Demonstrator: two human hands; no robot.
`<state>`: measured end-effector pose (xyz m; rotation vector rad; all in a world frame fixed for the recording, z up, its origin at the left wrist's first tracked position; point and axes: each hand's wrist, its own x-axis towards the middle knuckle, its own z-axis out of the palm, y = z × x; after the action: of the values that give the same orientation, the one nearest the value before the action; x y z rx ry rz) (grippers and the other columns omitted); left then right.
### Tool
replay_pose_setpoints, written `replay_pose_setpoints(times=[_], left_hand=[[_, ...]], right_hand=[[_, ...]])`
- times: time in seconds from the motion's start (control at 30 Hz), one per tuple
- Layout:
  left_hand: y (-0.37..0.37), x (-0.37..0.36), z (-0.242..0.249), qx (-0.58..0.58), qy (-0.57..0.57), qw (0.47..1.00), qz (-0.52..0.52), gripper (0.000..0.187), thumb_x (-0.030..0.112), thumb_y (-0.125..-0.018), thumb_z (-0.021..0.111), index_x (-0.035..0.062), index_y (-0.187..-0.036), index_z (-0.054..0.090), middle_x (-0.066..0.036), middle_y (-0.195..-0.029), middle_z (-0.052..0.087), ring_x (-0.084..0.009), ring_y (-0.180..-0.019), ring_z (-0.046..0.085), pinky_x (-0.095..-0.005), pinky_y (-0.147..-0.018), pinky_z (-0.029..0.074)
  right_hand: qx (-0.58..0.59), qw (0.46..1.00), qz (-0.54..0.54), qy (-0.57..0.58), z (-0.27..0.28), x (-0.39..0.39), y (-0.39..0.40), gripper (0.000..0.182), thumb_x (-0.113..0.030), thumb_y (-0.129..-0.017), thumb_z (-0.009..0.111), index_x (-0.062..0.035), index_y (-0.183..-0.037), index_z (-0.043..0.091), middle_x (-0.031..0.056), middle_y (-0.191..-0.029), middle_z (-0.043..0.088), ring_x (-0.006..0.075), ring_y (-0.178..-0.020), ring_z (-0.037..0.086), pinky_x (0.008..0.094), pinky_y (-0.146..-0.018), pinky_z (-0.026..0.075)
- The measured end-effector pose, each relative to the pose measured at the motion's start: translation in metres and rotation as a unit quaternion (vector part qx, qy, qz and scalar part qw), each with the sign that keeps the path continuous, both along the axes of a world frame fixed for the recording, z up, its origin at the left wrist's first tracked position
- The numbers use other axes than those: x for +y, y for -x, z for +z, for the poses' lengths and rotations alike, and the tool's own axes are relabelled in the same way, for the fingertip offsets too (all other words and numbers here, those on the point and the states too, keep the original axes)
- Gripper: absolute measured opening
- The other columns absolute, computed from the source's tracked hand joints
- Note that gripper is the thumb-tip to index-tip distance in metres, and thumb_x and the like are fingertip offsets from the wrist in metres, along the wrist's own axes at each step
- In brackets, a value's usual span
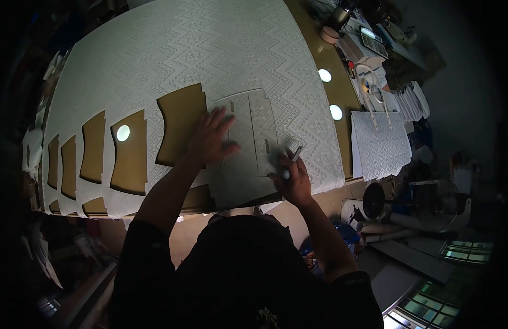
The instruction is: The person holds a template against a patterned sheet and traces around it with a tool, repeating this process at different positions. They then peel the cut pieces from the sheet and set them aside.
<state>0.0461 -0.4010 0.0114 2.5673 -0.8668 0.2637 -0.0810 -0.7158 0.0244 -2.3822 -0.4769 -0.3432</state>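
White patterned fabric (171,44) covers most of the table. A pale, straight-sided template (240,131) with narrow slots and lines lies on it near the front edge. My left hand (213,137) rests on the template's left part, fingers spread. Over by the template's lower right side, my right hand (295,181) is closed around a slim, pale tool (296,155); its upper end sticks out past the fingers. Whether this is a knife or a pen I cannot make out. Left of my left hand, a curved cut-out (180,123) in the fabric shows the brown tabletop.
More curved cut-outs (128,159) run along the left side of the fabric. On the table's right edge are a calculator (373,42), a round pinkish container (329,35), stacked papers (413,101) and a patterned bag (381,145) with handles. A fan (435,205) stands at the lower right.
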Motion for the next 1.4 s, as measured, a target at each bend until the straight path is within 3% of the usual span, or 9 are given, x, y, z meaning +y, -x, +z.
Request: replay_pose_setpoints(times=[0.43,0.5,0.57,0.7,0.77,0.87,1.2,1.27,1.4], left_hand=[[-0.002,0.0,-0.001,0.003,-0.004,1.0,0.004,0.091,0.063,-0.084,0.076,0.0081,-0.152,0.051,-0.025,-0.165,0.036,-0.0444,-0.152,0.034,-0.0594,-0.125,0.025],[-0.002,0.0,-0.002,0.002,0.001,1.0,-0.002,0.089,0.058,-0.086,0.076,0.0077,-0.154,0.049,-0.024,-0.164,0.037,-0.0461,-0.151,0.035,-0.0611,-0.125,0.026],[-0.002,0.001,-0.004,0.001,0.005,1.0,-0.003,0.089,0.058,-0.086,0.077,0.0083,-0.154,0.049,-0.024,-0.164,0.037,-0.0455,-0.151,0.035,-0.0607,-0.125,0.026],[-0.002,0.0,-0.005,-0.013,-0.002,1.0,0.004,0.089,0.058,-0.085,0.077,0.0098,-0.154,0.05,-0.023,-0.164,0.037,-0.044,-0.151,0.037,-0.0597,-0.124,0.027],[-0.002,0.001,-0.007,-0.016,-0.001,1.0,0.002,0.089,0.058,-0.085,0.077,0.0097,-0.154,0.05,-0.023,-0.164,0.037,-0.0437,-0.151,0.037,-0.0594,-0.124,0.027],[-0.002,0.0,-0.005,-0.012,0.003,1.0,0.003,0.089,0.06,-0.085,0.077,0.009,-0.153,0.051,-0.023,-0.164,0.037,-0.0439,-0.151,0.036,-0.0599,-0.125,0.026],[-0.001,0.0,-0.003,-0.012,0.009,1.0,-0.003,0.087,0.062,-0.086,0.076,0.0073,-0.15,0.053,-0.025,-0.164,0.037,-0.0448,-0.151,0.035,-0.0611,-0.124,0.027],[-0.002,0.0,-0.004,-0.018,0.01,1.0,-0.007,0.087,0.061,-0.086,0.076,0.007,-0.15,0.053,-0.025,-0.163,0.037,-0.0448,-0.151,0.035,-0.0609,-0.123,0.027],[-0.002,0.0,-0.002,-0.023,0.01,1.0,-0.011,0.085,0.06,-0.087,0.077,0.0064,-0.149,0.054,-0.025,-0.163,0.038,-0.045,-0.151,0.036,-0.0602,-0.122,0.029]], right_hand=[[-0.009,1.0,0.004,-0.007,-0.001,-0.001,0.0,0.054,-0.02,-0.082,0.087,-0.0061,-0.123,0.055,0.0194,-0.138,0.067,0.0464,-0.136,0.055,0.0517,-0.112,0.047],[-0.009,1.0,0.003,-0.006,0.001,0.0,0.001,0.054,-0.019,-0.082,0.087,-0.0056,-0.123,0.055,0.0205,-0.138,0.067,0.0462,-0.136,0.055,0.0514,-0.111,0.048],[0.01,0.998,-0.017,-0.063,0.003,0.001,0.004,0.049,-0.011,-0.084,0.084,-0.0047,-0.123,0.054,0.0232,-0.135,0.067,0.0462,-0.133,0.058,0.0503,-0.108,0.051],[0.013,0.994,-0.064,-0.082,-0.009,-0.013,0.02,0.047,0.0,-0.085,0.08,-0.0048,-0.122,0.052,0.0248,-0.138,0.066,0.0426,-0.138,0.057,0.0466,-0.109,0.052],[0.001,0.991,-0.12,-0.059,-0.014,-0.02,0.034,0.036,0.005,-0.088,0.074,-0.0035,-0.117,0.054,0.0252,-0.132,0.068,0.0418,-0.135,0.06,0.0452,-0.107,0.053],[-0.012,0.988,-0.141,-0.064,0.0,-0.016,0.051,0.028,0.006,-0.087,0.07,-0.004,-0.111,0.058,0.0217,-0.119,0.074,0.0467,-0.123,0.066,0.0497,-0.102,0.055],[-0.016,0.994,-0.098,-0.039,0.006,-0.004,0.043,0.028,0.005,-0.085,0.071,-0.0058,-0.108,0.058,0.0192,-0.125,0.073,0.0473,-0.122,0.066,0.0511,-0.103,0.054],[-0.009,0.996,-0.085,-0.019,0.009,0.001,0.036,0.032,0.004,-0.086,0.073,-0.0046,-0.111,0.056,0.0232,-0.126,0.072,0.0479,-0.128,0.062,0.05,-0.107,0.052],[-0.025,0.997,-0.069,-0.005,0.0,0.004,0.02,0.04,-0.004,-0.081,0.079,-0.0063,-0.115,0.058,0.0203,-0.129,0.071,0.0485,-0.126,0.062,0.0523,-0.105,0.052]])
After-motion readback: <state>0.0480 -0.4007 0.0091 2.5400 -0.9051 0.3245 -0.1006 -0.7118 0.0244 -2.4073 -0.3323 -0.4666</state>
